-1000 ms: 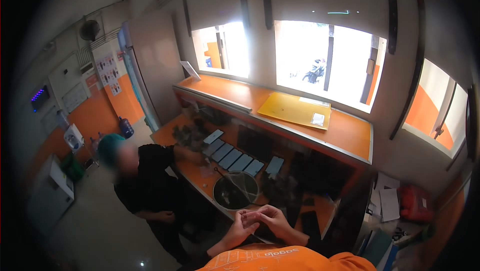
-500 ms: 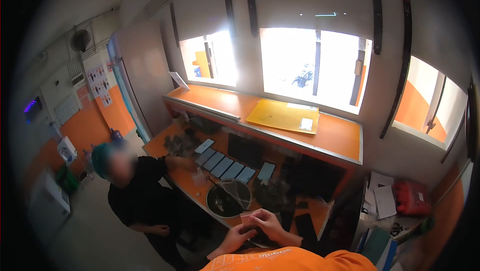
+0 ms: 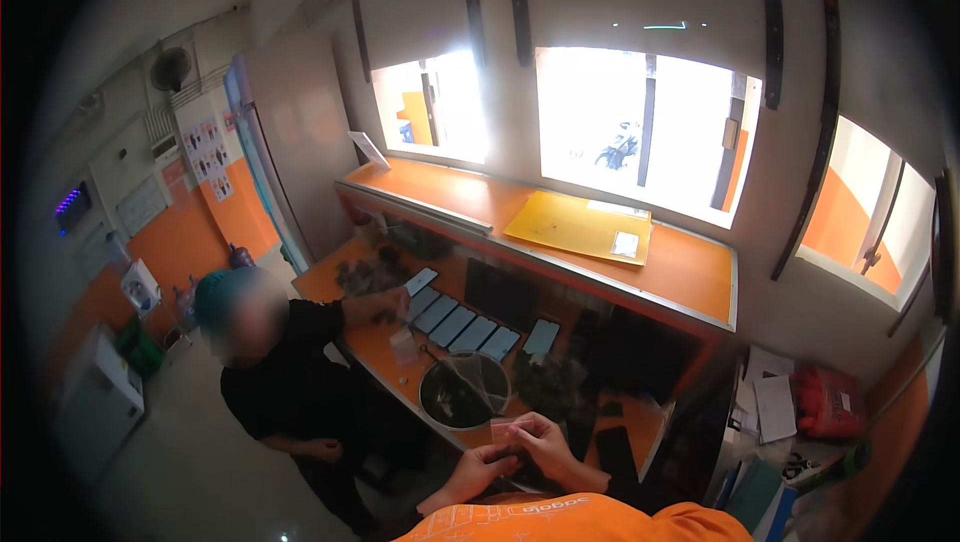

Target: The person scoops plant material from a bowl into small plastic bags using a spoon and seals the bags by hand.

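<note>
Close to my body, a small clear plastic bag with a reddish edge is pinched in the fingers of my right hand. My left hand is closed right beside it, its fingertips meeting the lower part of the bag; what else they may hold is hidden. Just beyond my hands stands a round basin with dark contents, and a mesh strainer rests across it. Several flat phone-like devices lie in a slanted row on the orange desk behind the basin.
At left, a person in black with a teal head cover reaches an arm toward the devices. A yellow folder lies on the raised orange counter. A dark phone is right of my hands. Papers and a red bag sit farther right.
The view has shifted slightly, so the room appears a little to the right. The other person's hand has moved up toward the far devices. My hands keep hold of the small bag.
</note>
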### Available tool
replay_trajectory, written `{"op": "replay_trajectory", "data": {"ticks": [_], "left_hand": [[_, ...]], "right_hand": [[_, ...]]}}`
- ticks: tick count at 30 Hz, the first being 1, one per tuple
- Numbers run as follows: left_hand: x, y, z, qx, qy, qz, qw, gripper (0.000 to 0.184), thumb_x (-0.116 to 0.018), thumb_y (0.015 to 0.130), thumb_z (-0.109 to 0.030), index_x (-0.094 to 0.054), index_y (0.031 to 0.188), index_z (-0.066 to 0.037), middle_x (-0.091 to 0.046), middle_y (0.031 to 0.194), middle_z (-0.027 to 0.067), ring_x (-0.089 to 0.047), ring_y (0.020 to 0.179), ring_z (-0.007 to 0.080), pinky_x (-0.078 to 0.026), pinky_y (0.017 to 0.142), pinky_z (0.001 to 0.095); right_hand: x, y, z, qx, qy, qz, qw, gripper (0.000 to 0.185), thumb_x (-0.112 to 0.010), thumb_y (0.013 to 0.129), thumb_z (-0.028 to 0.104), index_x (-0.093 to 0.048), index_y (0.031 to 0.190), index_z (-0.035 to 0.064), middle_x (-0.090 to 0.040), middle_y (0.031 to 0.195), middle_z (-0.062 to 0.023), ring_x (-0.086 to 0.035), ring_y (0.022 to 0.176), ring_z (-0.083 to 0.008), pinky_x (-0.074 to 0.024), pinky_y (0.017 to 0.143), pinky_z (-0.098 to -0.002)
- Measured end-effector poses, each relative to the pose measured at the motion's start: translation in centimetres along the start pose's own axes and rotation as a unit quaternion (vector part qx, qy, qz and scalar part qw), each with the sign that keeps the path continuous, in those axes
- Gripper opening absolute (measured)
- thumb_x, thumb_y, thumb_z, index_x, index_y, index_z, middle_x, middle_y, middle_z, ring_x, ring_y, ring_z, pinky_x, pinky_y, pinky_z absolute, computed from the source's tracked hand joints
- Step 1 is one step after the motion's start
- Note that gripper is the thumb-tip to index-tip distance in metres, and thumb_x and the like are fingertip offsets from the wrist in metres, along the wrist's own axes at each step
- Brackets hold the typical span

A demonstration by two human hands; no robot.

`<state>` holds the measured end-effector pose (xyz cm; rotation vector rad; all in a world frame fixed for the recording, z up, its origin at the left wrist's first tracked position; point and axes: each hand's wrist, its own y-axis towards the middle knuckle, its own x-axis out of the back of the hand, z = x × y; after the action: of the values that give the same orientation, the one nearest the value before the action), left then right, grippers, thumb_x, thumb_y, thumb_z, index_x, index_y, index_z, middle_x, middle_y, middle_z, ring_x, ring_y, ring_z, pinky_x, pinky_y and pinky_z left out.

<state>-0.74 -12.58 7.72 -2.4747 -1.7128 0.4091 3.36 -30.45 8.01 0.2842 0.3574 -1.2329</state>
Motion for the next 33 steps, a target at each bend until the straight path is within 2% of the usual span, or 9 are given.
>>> {"op": "replay_trajectory", "data": {"ticks": [4,7,10,13,16,21,25,28,33], "left_hand": [[-0.1,0.1,0.2,0.003,-0.019,-0.004,1.000,0.033,-0.070,0.094,-0.017,-0.067,0.124,-0.002,-0.073,0.103,0.0048,-0.066,0.092,0.0109,-0.052,0.086,0.0262],[0.3,0.3,0.1,0.010,-0.003,0.018,1.000,0.039,-0.067,0.097,-0.015,-0.059,0.132,0.000,-0.071,0.106,0.0066,-0.067,0.098,0.0118,-0.052,0.085,0.0240],[-2.7,0.4,-1.5,-0.177,-0.119,-0.121,0.970,0.037,-0.065,0.098,-0.017,-0.056,0.130,0.000,-0.069,0.103,0.0043,-0.066,0.096,0.0110,-0.051,0.085,0.0236],[-1.0,0.7,-0.7,-0.201,-0.078,-0.162,0.963,0.028,-0.063,0.100,-0.020,-0.056,0.120,-0.002,-0.066,0.097,0.0017,-0.063,0.091,0.0089,-0.050,0.084,0.0223],[0.8,0.7,0.1,-0.177,0.006,-0.164,0.970,0.021,-0.062,0.101,-0.022,-0.057,0.107,-0.003,-0.064,0.092,0.0004,-0.060,0.086,0.0066,-0.049,0.081,0.0211],[0.1,-0.1,-0.7,-0.170,0.029,-0.178,0.969,0.020,-0.062,0.100,-0.021,-0.058,0.104,-0.002,-0.065,0.092,0.0015,-0.059,0.086,0.0052,-0.048,0.078,0.0209],[0.1,-0.1,-0.7,-0.167,0.033,-0.174,0.970,0.017,-0.062,0.100,-0.019,-0.059,0.103,-0.003,-0.065,0.093,0.0014,-0.059,0.085,0.0052,-0.047,0.077,0.0203],[0.0,-0.2,-0.9,-0.165,0.059,-0.181,0.968,0.018,-0.062,0.100,-0.018,-0.060,0.103,0.000,-0.068,0.094,0.0045,-0.063,0.091,0.0089,-0.049,0.082,0.0243],[0.3,-0.2,-0.8,-0.181,0.117,-0.194,0.957,0.018,-0.063,0.097,-0.017,-0.062,0.100,0.001,-0.068,0.093,0.0059,-0.064,0.090,0.0114,-0.050,0.082,0.0266]], "right_hand": [[0.2,0.1,-0.3,0.007,0.010,-0.021,1.000,0.008,-0.064,0.097,0.008,-0.063,0.099,0.0014,-0.071,0.097,-0.0073,-0.065,0.090,-0.0106,-0.0522,0.083,-0.0265],[0.0,0.0,0.2,0.021,0.015,-0.023,0.999,0.009,-0.066,0.097,0.009,-0.063,0.099,0.0016,-0.070,0.095,-0.0064,-0.065,0.090,-0.0104,-0.0518,0.083,-0.0258],[-0.3,0.1,0.8,0.031,0.023,-0.001,0.999,0.010,-0.067,0.096,0.011,-0.064,0.099,0.0019,-0.070,0.096,-0.0062,-0.065,0.091,-0.0110,-0.0521,0.084,-0.0262],[1.0,0.4,-1.4,-0.003,-0.020,0.024,1.000,0.011,-0.067,0.096,0.012,-0.064,0.099,0.0020,-0.070,0.097,-0.0063,-0.065,0.093,-0.0119,-0.0523,0.086,-0.0267],[0.7,0.4,-2.1,-0.027,-0.046,0.041,0.998,0.013,-0.068,0.096,0.012,-0.063,0.101,0.0016,-0.070,0.099,-0.0066,-0.066,0.096,-0.0129,-0.0525,0.086,-0.0271],[0.4,0.5,-2.3,-0.016,-0.009,0.070,0.997,0.018,-0.069,0.095,0.013,-0.062,0.106,0.0004,-0.070,0.102,-0.0077,-0.067,0.099,-0.0137,-0.0524,0.088,-0.0272],[0.0,0.4,-2.2,-0.027,-0.038,0.063,0.997,0.018,-0.069,0.095,0.013,-0.062,0.105,-0.0008,-0.071,0.103,-0.0096,-0.067,0.098,-0.0147,-0.0530,0.087,-0.0269],[0.1,0.7,-2.4,-0.018,-0.040,0.061,0.997,0.018,-0.068,0.096,0.013,-0.062,0.104,-0.0019,-0.071,0.103,-0.0106,-0.068,0.098,-0.0160,-0.0543,0.086,-0.0275],[-0.2,0.6,-2.0,-0.027,-0.037,0.064,0.997,0.018,-0.067,0.096,0.011,-0.061,0.104,-0.0031,-0.071,0.102,-0.0106,-0.070,0.095,-0.0168,-0.0564,0.084,-0.0287]]}}
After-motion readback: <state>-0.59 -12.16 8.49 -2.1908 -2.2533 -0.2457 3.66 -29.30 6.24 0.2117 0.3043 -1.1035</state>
